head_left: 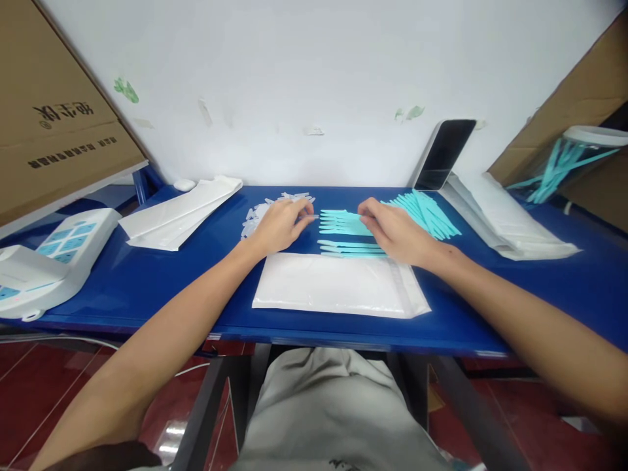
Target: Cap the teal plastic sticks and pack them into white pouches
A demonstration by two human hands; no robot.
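We hold our left hand (280, 224) with the fingers curled and thumb and forefinger brought together; they seem to pinch a small pale translucent plastic piece (315, 216), its end poking out toward our right hand (392, 230). A loose pile of similar pale pieces (252, 221) lies just behind and beside that left hand.

Our right hand is bent over the ends of a row of slim turquoise plastic sticks (349, 226), thumb and forefinger near each other; we cannot tell whether a stick is gripped between them. A few separate turquoise sticks (349, 250) lie nearer us, by the white flat plastic packet (318, 284), and a fanned heap of turquoise sticks (429, 212) lies beyond the right hand.

In our judgement, a light fingertip pinch suits such small pieces, since a hard squeeze could flick one away. We do well to lift sticks singly, wrists low and steady, without brushing the row out of line.
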